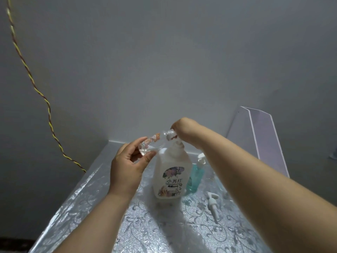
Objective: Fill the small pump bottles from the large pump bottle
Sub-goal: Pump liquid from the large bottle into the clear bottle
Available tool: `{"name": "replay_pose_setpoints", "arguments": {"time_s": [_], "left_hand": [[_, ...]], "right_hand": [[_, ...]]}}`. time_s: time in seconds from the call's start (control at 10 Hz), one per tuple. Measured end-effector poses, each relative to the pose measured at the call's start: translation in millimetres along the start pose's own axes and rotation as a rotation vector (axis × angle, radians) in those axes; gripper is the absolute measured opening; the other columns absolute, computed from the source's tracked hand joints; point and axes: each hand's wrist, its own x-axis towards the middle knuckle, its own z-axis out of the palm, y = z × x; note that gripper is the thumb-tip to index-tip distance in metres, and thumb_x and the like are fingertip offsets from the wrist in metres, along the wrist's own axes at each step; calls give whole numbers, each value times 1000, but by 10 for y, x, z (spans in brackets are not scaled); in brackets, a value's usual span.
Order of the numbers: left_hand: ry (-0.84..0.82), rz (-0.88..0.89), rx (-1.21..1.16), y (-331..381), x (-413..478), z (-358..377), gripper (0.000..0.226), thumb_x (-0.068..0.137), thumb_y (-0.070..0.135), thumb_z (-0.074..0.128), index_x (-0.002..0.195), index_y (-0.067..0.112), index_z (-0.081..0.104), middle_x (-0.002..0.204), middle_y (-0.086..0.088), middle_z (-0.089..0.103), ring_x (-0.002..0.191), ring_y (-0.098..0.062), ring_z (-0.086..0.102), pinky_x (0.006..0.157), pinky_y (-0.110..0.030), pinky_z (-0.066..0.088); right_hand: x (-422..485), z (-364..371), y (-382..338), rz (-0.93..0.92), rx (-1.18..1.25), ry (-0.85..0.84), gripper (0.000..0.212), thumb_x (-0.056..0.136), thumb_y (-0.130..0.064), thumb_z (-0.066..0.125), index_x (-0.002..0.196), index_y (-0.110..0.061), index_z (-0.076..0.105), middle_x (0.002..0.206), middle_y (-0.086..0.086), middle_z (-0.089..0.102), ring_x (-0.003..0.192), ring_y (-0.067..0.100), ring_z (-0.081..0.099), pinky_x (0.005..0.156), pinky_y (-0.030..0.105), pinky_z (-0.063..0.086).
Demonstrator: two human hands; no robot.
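Gripping the tilted small bottle in our left hand, we cover the pump of the large bottle with our right hand, fingers unseen, grip indeterminate.

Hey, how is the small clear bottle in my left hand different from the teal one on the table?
The clear bottle is see-through, the teal bottle blue-green. The left hand holds the clear bottle tilted off the table; the teal bottle stands upright on it. The clear bottle has no pump; the teal bottle wears a white one. Both are smaller than the large white bottle.
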Motion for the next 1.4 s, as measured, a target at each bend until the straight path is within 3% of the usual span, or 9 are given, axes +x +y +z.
{"name": "replay_pose_setpoints", "arguments": {"time_s": [0.1, 0.2, 0.4, 0.5, 0.6, 0.8, 1.0, 1.3, 1.4], "left_hand": [[-2, -2, 14, -13, 0, 11, 39, 64, 40, 73, 103, 43, 64, 98, -3, 62, 80, -4, 58, 71, -5, 44], [2, -5, 30, -27, -5, 10, 40, 64, 41, 72, 103, 42, 63, 93, -2, 58, 73, 2, 53, 70, -5, 42], [-7, 6, 41, -32, 9, -6, 40, 65, 45, 72, 103, 49, 61, 96, 2, 60, 80, -4, 58, 74, -7, 44], [0, 31, 57, -21, 7, -12, 39, 67, 45, 72, 104, 49, 61, 100, 1, 62, 86, -11, 61, 76, -10, 46], [3, 44, 55, -9, 3, -10, 39, 68, 44, 72, 104, 49, 61, 100, 0, 62, 85, -11, 60, 76, -8, 46], [7, 34, 72, -9, -8, 0, 45, 67, 43, 70, 111, 37, 62, 92, 4, 55, 74, 6, 52, 71, -2, 40], [6, 35, 72, 17, -15, -4, 51, 69, 42, 70, 118, 32, 62, 91, 3, 55, 77, 7, 53, 72, -1, 40], [27, 69, 87, 55, -18, 10, 46, 71, 38, 69, 115, 31, 62, 81, 5, 47, 70, 7, 50, 69, -1, 38], [24, 60, 97, 14, -22, -6, 48, 71, 42, 69, 118, 33, 61, 84, 4, 50, 72, 6, 50, 70, -2, 39]], "right_hand": [[15, 63, -4, 0, -77, -31, 35, 98, -5, 38, 128, 2, 55, 133, 16, 56, 124, 30, 52, 88, 27, 42], [30, 84, -40, -9, -226, -79, 42, 98, -13, 40, 139, -4, 47, 143, 10, 48, 131, 26, 47, 104, 29, 40], [-26, 36, 36, 26, 159, 23, 35, 96, -6, 40, 125, 1, 58, 129, 18, 58, 122, 33, 53, 97, 34, 44], [19, -67, 53, 27, 166, 51, 31, 95, -12, 44, 119, -3, 62, 130, 16, 58, 119, 30, 55, 105, 39, 44], [41, -50, -30, 77, 49, 0, 30, 96, -18, 50, 124, -14, 59, 141, 8, 50, 123, 24, 50, 110, 35, 37], [33, 146, 46, 28, 129, 59, 32, 96, -9, 41, 119, -4, 63, 122, 15, 62, 117, 32, 57, 100, 43, 46], [89, 112, 93, 30, 129, 68, 34, 95, -12, 41, 120, -6, 63, 123, 15, 61, 119, 33, 55, 104, 48, 43], [49, 80, 26, 81, 181, 40, 33, 97, -8, 40, 121, -1, 61, 124, 16, 62, 118, 31, 57, 96, 37, 45], [49, 92, -26, 165, 88, -58, 39, 97, -10, 45, 135, -6, 51, 141, 8, 50, 130, 26, 47, 105, 32, 40]]}}
